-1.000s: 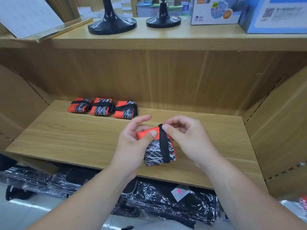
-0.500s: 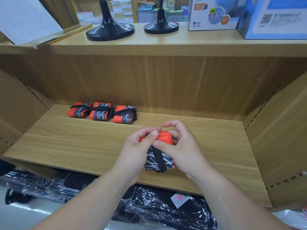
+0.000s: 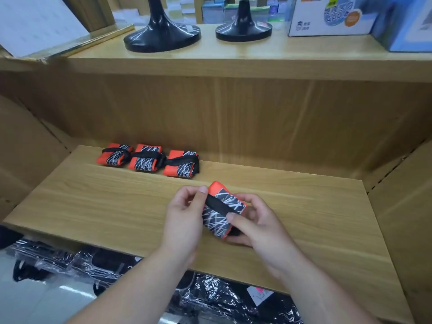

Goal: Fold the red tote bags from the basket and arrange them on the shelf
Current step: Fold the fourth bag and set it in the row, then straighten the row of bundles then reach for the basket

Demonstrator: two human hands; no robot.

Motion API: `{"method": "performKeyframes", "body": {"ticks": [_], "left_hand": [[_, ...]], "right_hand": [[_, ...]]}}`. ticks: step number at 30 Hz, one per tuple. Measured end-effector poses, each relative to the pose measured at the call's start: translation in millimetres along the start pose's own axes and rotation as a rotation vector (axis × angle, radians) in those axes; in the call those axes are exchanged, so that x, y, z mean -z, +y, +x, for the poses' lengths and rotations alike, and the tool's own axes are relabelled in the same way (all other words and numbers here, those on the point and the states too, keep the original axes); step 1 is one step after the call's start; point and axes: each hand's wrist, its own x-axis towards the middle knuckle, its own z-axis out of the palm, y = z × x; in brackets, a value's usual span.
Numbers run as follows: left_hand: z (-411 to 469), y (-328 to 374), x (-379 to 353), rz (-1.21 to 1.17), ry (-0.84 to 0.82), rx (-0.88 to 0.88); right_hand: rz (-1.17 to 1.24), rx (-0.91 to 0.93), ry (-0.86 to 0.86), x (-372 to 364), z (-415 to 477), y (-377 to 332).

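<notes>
A folded red tote bag (image 3: 222, 209) with a black-and-white scribble pattern sits between both hands, just above the wooden shelf board (image 3: 117, 206). My left hand (image 3: 184, 220) pinches the black strap at the bundle's upper left corner. My right hand (image 3: 254, 225) grips the bundle from the right and below, its thumb pressing on the strap. Three folded, strap-wrapped red tote bags (image 3: 149, 160) lie in a row at the back left of the shelf. No basket is in view.
The upper shelf (image 3: 233, 57) carries two black stand bases (image 3: 161, 36), boxes (image 3: 332, 17) and a tilted framed board (image 3: 42, 22). Wooden side panels enclose the shelf bay. Black plastic-wrapped goods (image 3: 222, 298) lie below the shelf's front edge.
The bundle has turned in my hands, its red end now pointing up and back. My left hand moved to pinch the strap; my right hand shifted lower around the bundle.
</notes>
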Motion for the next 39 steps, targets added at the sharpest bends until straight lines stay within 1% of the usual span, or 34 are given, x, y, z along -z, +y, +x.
{"method": "performKeyframes", "body": {"ticks": [3, 4, 7, 9, 11, 12, 15, 16, 18, 19, 21, 23, 24, 26, 27, 30, 33, 36, 39], "left_hand": [[10.2, -4.4, 9.0, 0.022, -0.112, 0.033], [13.6, -6.3, 11.1, 0.041, -0.130, 0.028], [38.7, -10.0, 21.4, 0.117, -0.162, 0.010], [64.0, -12.8, 33.7, 0.210, -0.218, -0.022], [90.7, -16.0, 51.0, 0.390, -0.255, -0.149], [103.7, -15.5, 60.6, 0.501, -0.254, -0.258], [143.1, -9.7, 88.5, 0.876, -0.179, -0.644], [154.3, -6.1, 95.5, 0.976, -0.164, -0.724], [173.4, -3.5, 106.5, 1.128, -0.161, -0.795], [180.2, -3.7, 110.5, 1.189, -0.170, -0.796], [191.0, -8.1, 117.0, 1.279, -0.207, -0.761], [199.2, -14.2, 122.5, 1.323, -0.258, -0.746], [202.9, -17.3, 125.2, 1.325, -0.290, -0.754], [209.7, -22.7, 129.8, 1.294, -0.319, -0.785], [211.9, -24.0, 130.9, 1.277, -0.315, -0.795], [215.1, -26.0, 131.1, 1.245, -0.293, -0.811], [217.7, -28.1, 131.3, 1.235, -0.298, -0.821], [217.7, -23.7, 129.8, 1.223, -0.292, -0.811], [212.1, -18.6, 124.5, 1.215, -0.276, -0.858]], "right_hand": [[-0.061, 0.057, 0.228, -1.0, 20.1, 1.2], [-0.094, 0.080, 0.275, -0.9, 26.1, 2.5], [-0.152, 0.147, 0.304, -9.6, 47.8, 7.6], [-0.168, 0.157, 0.338, -17.3, 64.7, 11.3], [-0.170, 0.146, 0.418, -20.9, 81.7, 14.1], [-0.183, 0.148, 0.467, -22.1, 90.1, 15.0], [-0.272, 0.183, 0.573, -26.8, 114.4, 13.8], [-0.320, 0.195, 0.596, -28.7, 121.7, 13.4], [-0.449, 0.186, 0.642, -33.7, 132.1, 13.3], [-0.560, 0.184, 0.674, -36.1, 134.2, 14.4], [-0.867, 0.232, 0.724, -42.3, 131.5, 18.3], [-1.111, 0.313, 0.706, -48.8, 123.4, 22.1], [-1.202, 0.347, 0.661, -50.8, 121.2, 24.8], [-1.295, 0.359, 0.566, -53.9, 121.2, 30.1], [-1.296, 0.344, 0.549, -55.4, 123.4, 31.6], [-1.253, 0.289, 0.578, -60.1, 132.7, 31.5], [-1.278, 0.261, 0.571, -66.0, 135.4, 30.8], [-1.303, 0.217, 0.553, -70.4, 128.2, 28.3], [-1.307, 0.193, 0.549, -70.8, 109.7, 21.7]]}}
